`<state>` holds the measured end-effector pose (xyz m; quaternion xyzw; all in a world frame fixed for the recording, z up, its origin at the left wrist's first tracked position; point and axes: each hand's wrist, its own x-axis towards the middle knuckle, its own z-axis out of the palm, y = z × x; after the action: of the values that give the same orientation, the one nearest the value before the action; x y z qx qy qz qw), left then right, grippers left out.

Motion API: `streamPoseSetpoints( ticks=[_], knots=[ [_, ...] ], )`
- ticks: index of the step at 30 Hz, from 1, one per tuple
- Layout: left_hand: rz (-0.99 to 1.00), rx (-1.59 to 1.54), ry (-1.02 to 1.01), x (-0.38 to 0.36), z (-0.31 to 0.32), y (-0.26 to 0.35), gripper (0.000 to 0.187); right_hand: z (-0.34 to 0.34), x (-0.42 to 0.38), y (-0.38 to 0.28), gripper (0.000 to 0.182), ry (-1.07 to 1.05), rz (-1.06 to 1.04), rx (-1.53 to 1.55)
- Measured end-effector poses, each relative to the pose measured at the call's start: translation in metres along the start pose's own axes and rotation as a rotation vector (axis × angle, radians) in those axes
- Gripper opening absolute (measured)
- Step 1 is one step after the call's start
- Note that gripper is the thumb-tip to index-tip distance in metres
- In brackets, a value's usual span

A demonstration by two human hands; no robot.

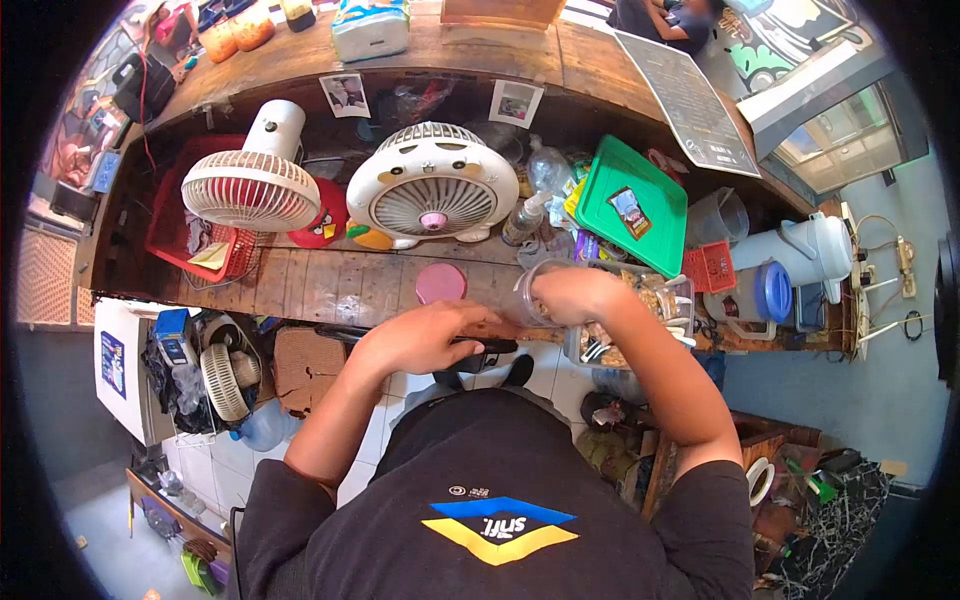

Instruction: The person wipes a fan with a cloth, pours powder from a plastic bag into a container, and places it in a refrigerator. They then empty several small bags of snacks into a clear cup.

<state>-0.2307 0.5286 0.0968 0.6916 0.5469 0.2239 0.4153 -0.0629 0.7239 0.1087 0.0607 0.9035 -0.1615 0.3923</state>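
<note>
My right hand (pixel 575 295) reaches into a clear plastic jar (pixel 527 290) near the counter's front edge, its fingers hidden inside. Beside it, under my right forearm, a clear tub (pixel 655 295) holds white-handled spoons and small brownish items. My left hand (pixel 430 335) lies over the counter edge, fingers stretched toward the jar and thumb apart, with nothing seen in it. Just beyond that hand a round pink lid (pixel 441 283) lies flat on the wooden counter (pixel 330 275). A dark object (pixel 490 347) shows beneath my left hand.
Two fans, a small one (pixel 250 190) and a round white one (pixel 432 185), stand behind. A green tray (pixel 635 205) leans at the right, near a white jug (pixel 800 250) and a blue-lidded container (pixel 770 290). A red basket (pixel 190 230) sits left. A person (pixel 680 25) is across the counter.
</note>
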Motion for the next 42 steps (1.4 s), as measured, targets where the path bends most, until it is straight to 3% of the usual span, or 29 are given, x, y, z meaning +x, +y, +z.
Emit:
streamPoseSetpoints(
  ticks=[3,5,6,8,9,11,13,15,17,21,24,28,31,38,40,42],
  knots=[
    [0.033,-0.022,-0.012,-0.002,-0.011,0.013,0.039,0.005,-0.043,0.004,0.050,0.282,-0.006,0.240],
    [0.034,-0.051,-0.038,0.000,-0.013,0.022,0.037,0.008,-0.086,0.009,0.036,0.581,-0.119,0.419],
    [0.101,-0.095,-0.051,0.002,-0.011,0.026,0.036,0.011,-0.104,0.010,0.036,0.577,-0.115,0.427],
    [0.170,-0.210,-0.101,0.010,-0.007,0.045,0.034,0.023,-0.134,0.015,0.038,0.745,-0.161,1.006],
    [0.169,-0.209,-0.108,0.017,0.001,0.050,0.034,0.036,-0.144,0.021,0.038,0.749,-0.159,1.012],
    [0.203,-0.353,-0.276,0.033,0.019,0.059,0.033,0.067,-0.158,0.039,0.036,0.956,-0.112,1.186],
    [0.212,-0.368,-0.294,0.052,0.040,0.068,0.032,0.098,-0.162,0.058,0.036,1.019,-0.002,1.192],
    [0.174,-0.335,-0.279,0.073,0.062,0.076,0.031,0.126,-0.164,0.076,0.035,1.070,0.254,1.004],
    [0.157,-0.308,-0.224,0.097,0.084,0.080,0.029,0.150,-0.157,0.086,0.035,1.087,0.376,0.910],
    [-0.001,-0.013,0.139,0.143,0.127,0.067,0.032,0.180,-0.146,0.090,0.043,1.008,0.431,0.745],
    [-0.129,0.047,0.288,0.171,0.157,0.043,0.041,0.212,-0.133,0.108,0.045,1.035,0.356,0.617],
    [-0.286,0.327,0.280,0.189,0.169,0.055,0.051,0.207,-0.132,0.107,0.051,0.928,0.357,0.616],
    [-0.283,0.469,0.276,0.193,0.180,0.054,0.050,0.212,-0.128,0.115,0.055,0.940,0.288,0.600],
    [-0.409,0.313,0.351,0.197,0.175,0.059,0.030,0.217,-0.114,0.120,0.053,0.967,0.265,0.525],
    [-0.386,0.223,0.436,0.195,0.169,0.067,0.022,0.217,-0.116,0.119,0.052,0.979,0.242,0.512],
    [-0.321,0.172,0.492,0.192,0.169,0.064,0.025,0.217,-0.116,0.121,0.051,0.992,0.221,0.494]
  ],
)
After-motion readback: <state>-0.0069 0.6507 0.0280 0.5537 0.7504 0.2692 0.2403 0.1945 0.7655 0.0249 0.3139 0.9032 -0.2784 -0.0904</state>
